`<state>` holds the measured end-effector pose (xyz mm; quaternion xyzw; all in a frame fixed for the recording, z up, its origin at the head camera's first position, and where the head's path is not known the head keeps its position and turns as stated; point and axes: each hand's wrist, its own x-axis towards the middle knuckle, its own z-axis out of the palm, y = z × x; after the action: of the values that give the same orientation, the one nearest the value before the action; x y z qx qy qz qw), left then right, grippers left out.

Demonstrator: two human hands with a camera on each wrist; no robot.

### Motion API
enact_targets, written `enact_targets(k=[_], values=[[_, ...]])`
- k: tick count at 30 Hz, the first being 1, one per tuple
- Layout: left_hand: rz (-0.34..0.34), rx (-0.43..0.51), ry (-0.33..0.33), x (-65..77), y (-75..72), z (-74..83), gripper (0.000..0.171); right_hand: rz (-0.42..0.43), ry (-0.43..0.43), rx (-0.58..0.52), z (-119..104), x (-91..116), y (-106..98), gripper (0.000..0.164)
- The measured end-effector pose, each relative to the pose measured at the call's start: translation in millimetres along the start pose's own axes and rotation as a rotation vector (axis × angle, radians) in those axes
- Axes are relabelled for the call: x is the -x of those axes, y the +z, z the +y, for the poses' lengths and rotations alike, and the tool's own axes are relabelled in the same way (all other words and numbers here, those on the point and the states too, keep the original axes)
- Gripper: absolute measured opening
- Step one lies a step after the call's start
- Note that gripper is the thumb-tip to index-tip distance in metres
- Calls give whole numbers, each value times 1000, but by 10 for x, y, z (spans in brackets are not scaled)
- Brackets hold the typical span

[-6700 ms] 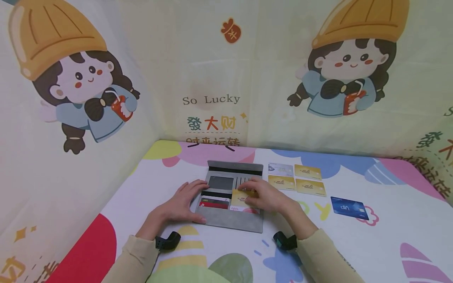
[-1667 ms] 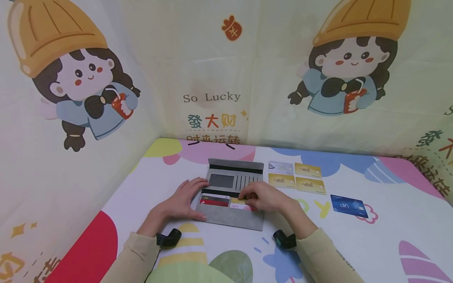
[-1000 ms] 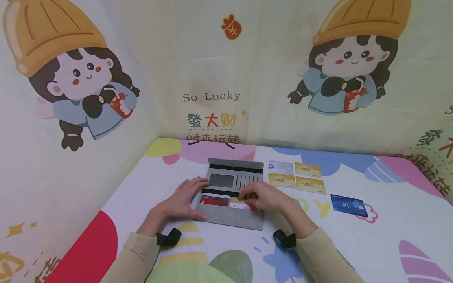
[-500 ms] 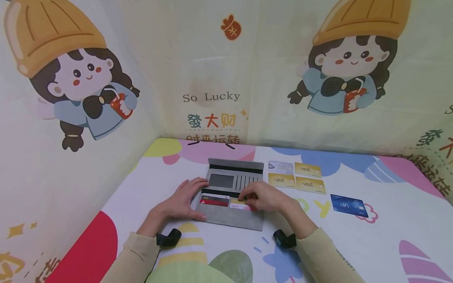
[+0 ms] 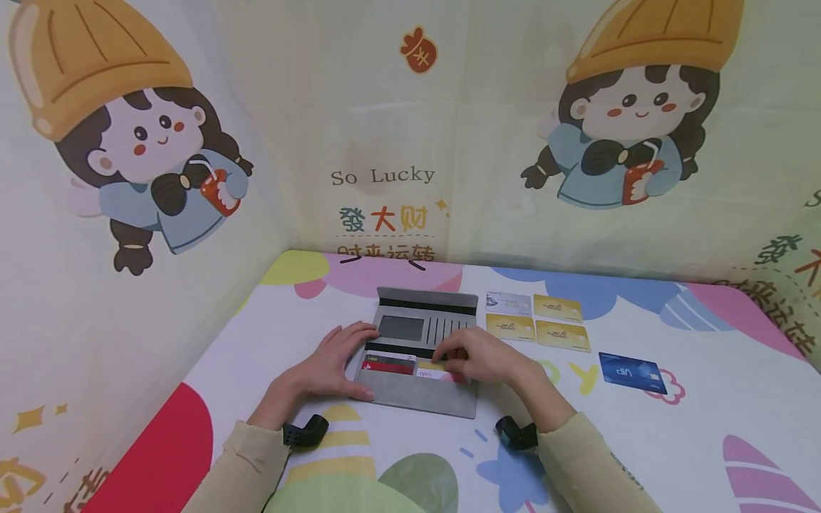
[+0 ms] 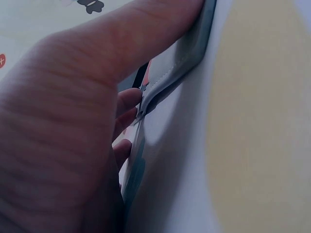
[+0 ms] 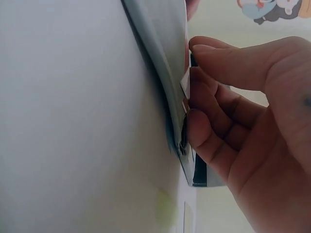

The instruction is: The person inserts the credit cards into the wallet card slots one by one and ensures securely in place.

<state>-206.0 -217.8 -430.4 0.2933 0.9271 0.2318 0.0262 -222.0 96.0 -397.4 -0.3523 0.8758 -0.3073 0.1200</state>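
An open grey wallet (image 5: 420, 400) lies flat on the table, its card slots facing up. My left hand (image 5: 330, 365) rests along its left edge, fingers stretched out and thumb pressing near the lower corner. At the right-hand pocket, my right hand (image 5: 484, 356) has its fingers bent, with thumb and fingertips pinching the top of a gold card (image 5: 431, 364). Only a narrow strip of that card shows above a white-and-pink card (image 5: 428, 373); the hand covers the rest. A dark-and-red card (image 5: 388, 365) sits in the left pocket. In the right wrist view, the fingertips (image 7: 198, 127) touch the pocket edge.
Right of the wallet lie a silver card (image 5: 509, 303) and several gold cards (image 5: 562, 336) in two rows. A blue VIP card (image 5: 631, 373) lies farther right. A patterned cloth covers the table, and a printed backdrop (image 5: 385, 128) rises behind it.
Over the last several seconds the gold card has slid down into the right pocket, and the right hand's fingers have bent more. In the last second almost nothing has moved.
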Motion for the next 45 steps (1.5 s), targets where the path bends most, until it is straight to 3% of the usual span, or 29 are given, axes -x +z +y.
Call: enact_targets(k=[13, 22, 34, 45], values=[[3, -4, 6, 5, -12, -13, 99, 43, 50, -15, 59, 2, -77, 23], [0, -6, 5, 2, -19, -22, 99, 76, 33, -27, 85, 37, -128, 23], [-10, -8, -4, 3, -24, -7, 99, 77, 2, -68, 129, 94, -217, 25], [-8, -6, 6, 9, -9, -2, 99, 78, 48, -116, 155, 193, -298, 33]])
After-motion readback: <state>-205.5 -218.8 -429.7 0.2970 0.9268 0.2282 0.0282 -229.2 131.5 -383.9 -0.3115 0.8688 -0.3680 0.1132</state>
